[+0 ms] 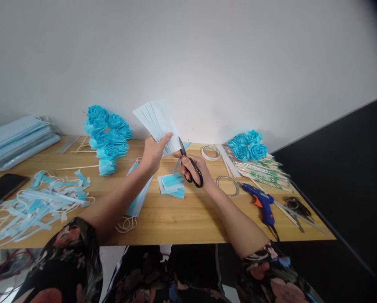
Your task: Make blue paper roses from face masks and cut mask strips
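My left hand [155, 152] pinches several light blue face mask pieces [157, 122], fanned out above the table. Black-handled scissors [195, 172] are gripped in my right hand [191, 166], their blades pointing up along the right edge of the pieces. Below my hands, a few cut blue pieces [172, 185] lie on the wood. A whole face mask [138, 200] with ear loops rests under my left forearm, which hides part of it.
Cut strips and loops [43, 206] form a pile at left, near a phone [3, 189] and stacked masks [14, 139]. Blue fabric flowers [108, 134] stand at the back; more flowers [248, 145] sit right. A blue glue gun [266, 206] and tape rolls [210, 152] lie right.
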`<action>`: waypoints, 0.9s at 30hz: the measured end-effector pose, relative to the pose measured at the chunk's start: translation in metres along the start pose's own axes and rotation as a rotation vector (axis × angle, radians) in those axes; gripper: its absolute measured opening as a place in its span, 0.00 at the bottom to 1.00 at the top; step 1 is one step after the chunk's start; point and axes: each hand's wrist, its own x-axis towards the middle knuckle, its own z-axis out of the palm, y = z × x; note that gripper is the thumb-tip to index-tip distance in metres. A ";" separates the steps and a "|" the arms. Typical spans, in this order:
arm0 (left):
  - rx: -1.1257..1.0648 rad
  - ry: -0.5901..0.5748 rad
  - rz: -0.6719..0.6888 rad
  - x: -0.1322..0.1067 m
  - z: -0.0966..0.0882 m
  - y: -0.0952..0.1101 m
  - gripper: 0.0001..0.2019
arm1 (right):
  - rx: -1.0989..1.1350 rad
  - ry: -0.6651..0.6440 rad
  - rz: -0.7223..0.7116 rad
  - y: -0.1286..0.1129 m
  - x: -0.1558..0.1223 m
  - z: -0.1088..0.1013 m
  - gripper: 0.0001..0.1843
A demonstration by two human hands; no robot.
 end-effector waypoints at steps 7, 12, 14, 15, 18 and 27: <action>-0.009 -0.008 -0.010 0.000 -0.001 0.000 0.27 | -0.008 0.006 0.016 -0.001 0.000 0.000 0.33; -0.019 -0.008 -0.021 0.000 0.000 0.000 0.29 | -0.015 0.000 0.023 0.001 0.001 0.000 0.32; -0.014 -0.003 -0.025 0.001 0.000 0.000 0.28 | -0.013 -0.001 0.020 0.001 0.001 0.000 0.32; -0.013 -0.003 -0.027 0.000 0.000 0.000 0.28 | -0.011 -0.001 0.019 0.001 0.001 0.000 0.32; -0.015 -0.010 -0.027 0.000 0.000 0.000 0.28 | -0.012 -0.003 0.014 0.001 0.001 0.000 0.32; -0.019 -0.009 -0.031 0.000 -0.001 0.000 0.28 | 0.008 -0.005 0.018 0.001 0.001 0.003 0.29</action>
